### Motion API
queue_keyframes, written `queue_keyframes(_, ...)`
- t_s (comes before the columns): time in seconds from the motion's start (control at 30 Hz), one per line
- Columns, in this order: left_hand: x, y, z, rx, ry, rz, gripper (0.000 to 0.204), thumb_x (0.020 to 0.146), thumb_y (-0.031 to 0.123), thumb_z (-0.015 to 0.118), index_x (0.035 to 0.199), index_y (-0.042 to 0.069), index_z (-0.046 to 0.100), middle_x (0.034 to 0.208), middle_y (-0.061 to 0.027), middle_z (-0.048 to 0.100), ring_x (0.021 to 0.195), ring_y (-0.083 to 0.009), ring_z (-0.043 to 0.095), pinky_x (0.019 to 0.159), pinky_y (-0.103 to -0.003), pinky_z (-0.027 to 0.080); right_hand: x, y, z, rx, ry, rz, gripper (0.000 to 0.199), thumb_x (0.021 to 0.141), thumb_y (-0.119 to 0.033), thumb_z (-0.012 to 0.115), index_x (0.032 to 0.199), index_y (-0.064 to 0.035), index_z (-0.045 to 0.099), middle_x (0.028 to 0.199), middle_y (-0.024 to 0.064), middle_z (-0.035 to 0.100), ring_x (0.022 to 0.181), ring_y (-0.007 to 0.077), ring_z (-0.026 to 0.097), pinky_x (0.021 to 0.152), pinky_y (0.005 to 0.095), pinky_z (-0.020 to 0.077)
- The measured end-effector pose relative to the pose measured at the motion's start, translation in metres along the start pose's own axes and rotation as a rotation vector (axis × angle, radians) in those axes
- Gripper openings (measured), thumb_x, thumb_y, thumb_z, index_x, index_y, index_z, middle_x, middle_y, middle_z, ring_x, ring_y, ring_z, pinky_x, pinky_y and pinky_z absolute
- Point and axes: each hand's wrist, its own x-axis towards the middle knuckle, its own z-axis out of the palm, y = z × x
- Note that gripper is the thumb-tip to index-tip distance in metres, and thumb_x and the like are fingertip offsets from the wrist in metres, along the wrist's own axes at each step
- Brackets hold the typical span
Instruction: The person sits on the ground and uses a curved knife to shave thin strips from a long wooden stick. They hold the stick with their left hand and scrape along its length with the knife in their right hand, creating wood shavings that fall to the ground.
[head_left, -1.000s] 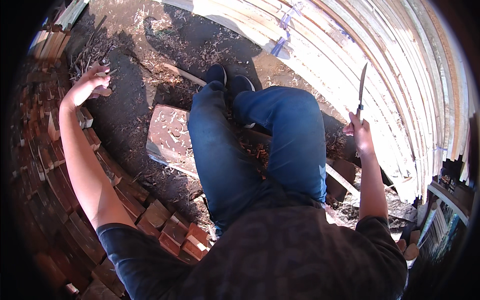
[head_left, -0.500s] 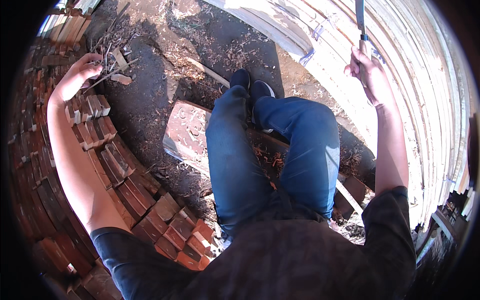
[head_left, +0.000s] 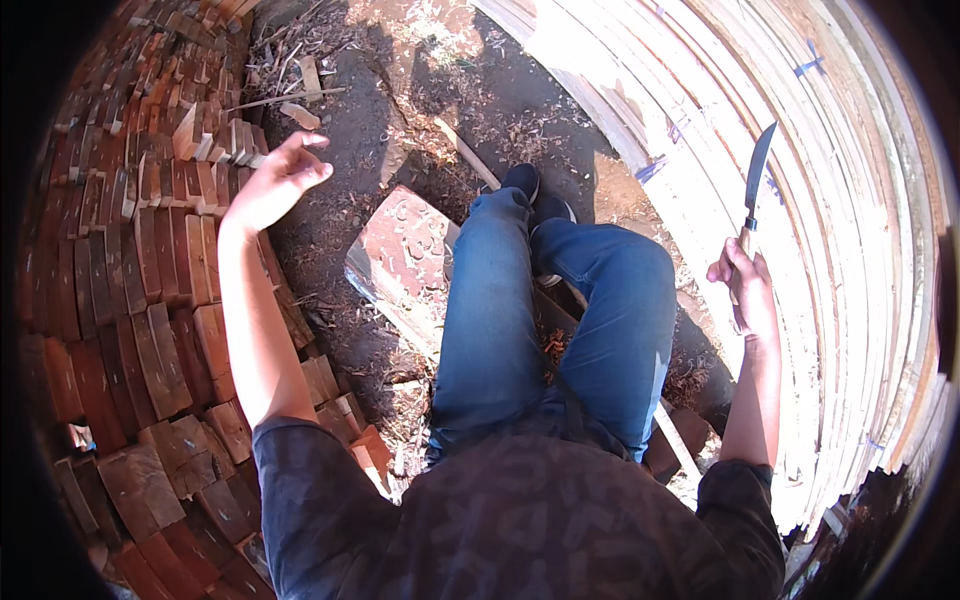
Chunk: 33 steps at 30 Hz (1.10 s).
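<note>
My right hand (head_left: pixel 756 300) is wrapped round the handle of a large knife (head_left: pixel 759 172), off to the right. Its dark, curved blade points away from me, with the pale stacked boards behind it. My left hand (head_left: pixel 275 188) is in the air on the left, fingers loosely bent and apart, with nothing in them. Stacked reddish wood blocks (head_left: pixel 165 360) lie nearest to that hand. Between my arms, beside my bent legs, a wide wooden block (head_left: pixel 400 240) is strewn with curled shavings.
Long pale boards (head_left: pixel 840 300) are stacked high along the right. A stick (head_left: pixel 466 152) lies on the dirt by my shoes (head_left: pixel 522 180). Wood shavings and scraps cover parts of the ground, and a thin strip of wood (head_left: pixel 680 440) shows by my right thigh.
My left hand has moved right and a little nearer. My right hand has come lower with the knife, whose whole blade now shows. The view has shifted left.
</note>
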Motion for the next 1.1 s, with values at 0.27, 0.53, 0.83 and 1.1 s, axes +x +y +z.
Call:
queue_keyframes(0.27,-0.074,-0.105,0.101,-0.394,-0.177,-0.171,0.039,0.086,0.000,0.055,0.125,0.002,0.049,0.092,-0.0059,0.062,0.088,-0.0145,0.059,0.081,-0.029,0.046,0.012,0.007,0.053,0.036,-0.162,-0.026,0.033,0.093,-0.036,0.059,0.091,-0.0030,0.054,0.064,0.0012,0.048,0.067,0.0166,0.057,0.073,0.0332,0.0444)
queue_keyframes(0.53,-0.046,-0.011,0.010,-0.013,0.045,0.079,0.043,0.086,0.017,0.068,0.124,0.005,0.052,0.087,-0.0059,0.061,0.084,-0.0153,0.058,0.078,-0.031,0.047,0.011,-0.037,0.095,0.049,-0.275,-0.089,0.038,0.093,-0.030,0.059,0.064,-0.0066,0.052,0.056,0.0031,0.049,0.065,0.0179,0.059,0.064,0.0300,0.0433)
queue_keyframes(0.83,-0.092,0.010,0.039,-0.227,0.007,0.313,0.041,0.091,0.017,0.065,0.127,0.005,0.049,0.095,-0.0043,0.061,0.093,-0.0114,0.056,0.086,-0.028,0.045,-0.030,-0.051,0.115,0.039,-0.399,-0.093,0.029,0.094,-0.030,0.057,0.076,-0.0071,0.054,0.061,0.0014,0.051,0.066,0.0182,0.062,0.066,0.0314,0.0457)
queue_keyframes(1.1,-0.130,-0.085,0.049,-0.513,-0.002,0.126,0.044,0.092,0.020,0.064,0.130,0.007,0.048,0.098,-0.0020,0.060,0.093,-0.0112,0.057,0.083,-0.026,0.046,-0.079,-0.067,0.124,-0.031,-0.339,-0.158,0.030,0.095,-0.029,0.058,0.075,-0.0065,0.052,0.061,0.0041,0.053,0.063,0.0171,0.061,0.064,0.0285,0.0470)
